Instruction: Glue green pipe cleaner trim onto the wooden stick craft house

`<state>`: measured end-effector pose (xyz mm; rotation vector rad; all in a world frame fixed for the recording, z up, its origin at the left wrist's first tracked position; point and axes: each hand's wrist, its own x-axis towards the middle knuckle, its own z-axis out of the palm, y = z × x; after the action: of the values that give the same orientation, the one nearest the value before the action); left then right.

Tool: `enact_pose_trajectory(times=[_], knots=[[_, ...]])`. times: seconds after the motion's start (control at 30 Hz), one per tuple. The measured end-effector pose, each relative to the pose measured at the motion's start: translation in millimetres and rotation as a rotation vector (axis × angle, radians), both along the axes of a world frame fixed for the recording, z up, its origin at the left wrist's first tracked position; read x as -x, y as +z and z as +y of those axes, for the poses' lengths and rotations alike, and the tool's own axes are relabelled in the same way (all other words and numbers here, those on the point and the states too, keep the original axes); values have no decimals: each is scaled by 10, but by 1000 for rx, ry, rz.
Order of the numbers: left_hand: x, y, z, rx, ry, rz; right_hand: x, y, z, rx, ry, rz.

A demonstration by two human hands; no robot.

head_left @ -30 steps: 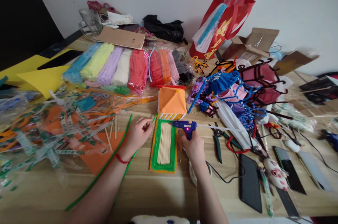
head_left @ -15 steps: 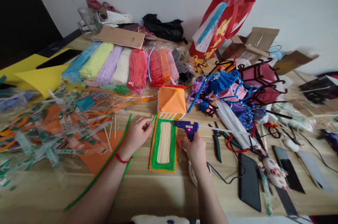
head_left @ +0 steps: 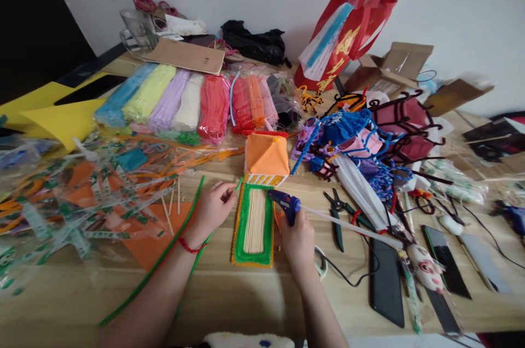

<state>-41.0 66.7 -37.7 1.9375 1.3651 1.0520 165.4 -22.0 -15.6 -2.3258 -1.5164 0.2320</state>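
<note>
My right hand (head_left: 298, 236) is wrapped round a blue glue gun (head_left: 287, 204), with a long pale glue stick (head_left: 348, 226) poking out of its rear. The gun's tip is over the upper right of a flat panel (head_left: 268, 247), which has a green border, an orange edge and a row of thin wooden sticks (head_left: 255, 222) in its middle. My left hand (head_left: 217, 204) pinches the end of a green pipe cleaner (head_left: 238, 184) near the panel's top left corner; the rest runs under my wrist. Behind the panel stands a small orange-roofed model house (head_left: 267, 155).
Another green pipe cleaner (head_left: 156, 268) lies along my left forearm. Bundled pipe cleaners (head_left: 164, 97) are at the back. Pliers (head_left: 337, 216), a black phone (head_left: 386, 279) and a cable lie at right. Plastic wrappers (head_left: 82, 200) cover the left, and a red bag (head_left: 344, 36) stands behind.
My right hand has moved slightly left and down, turning the glue gun so its rear and the glue stick swing toward me. My left hand stays in place on the pipe cleaner.
</note>
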Motion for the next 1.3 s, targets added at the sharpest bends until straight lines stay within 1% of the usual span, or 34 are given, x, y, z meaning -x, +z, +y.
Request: enact_pose_trajectory(times=[0.23,0.37,0.43,0.5,0.57,0.63,0.7,0.83,0.9,1.0,1.1,1.2,1.3], knots=[[2,-7,1,-14,-2,7,-6,5,-30,8,31,-38],[4,-5,3,-12,-4,8,-1,62,-28,0,-17,24],[10,-15,2,-14,-6,7,-28,99,-38,-38,-83,121],[17,-35,2,-23,-9,6,-92,126,-61,-67,-181,235],[25,-56,4,-29,-13,5,-193,129,-92,-58,-290,310],[31,-67,6,-31,-14,6,-316,104,-119,-41,-361,331],[38,-60,6,-41,-7,10,-438,58,-129,-59,-365,288],[83,-9,-9,-77,11,21,-608,-56,-87,-165,-281,-16],[122,21,-29,-69,-20,32,-644,-109,-52,-162,-252,-117],[171,84,-72,-58,-110,65,-650,-179,-3,-134,-266,-158],[173,187,-111,-68,-173,122,-624,-231,50,-152,-297,-151],[143,294,-114,-102,-197,208,-591,-240,105,-131,-335,-133],[120,353,-76,-152,-184,313,-558,-180,143,-77,-404,-148]])
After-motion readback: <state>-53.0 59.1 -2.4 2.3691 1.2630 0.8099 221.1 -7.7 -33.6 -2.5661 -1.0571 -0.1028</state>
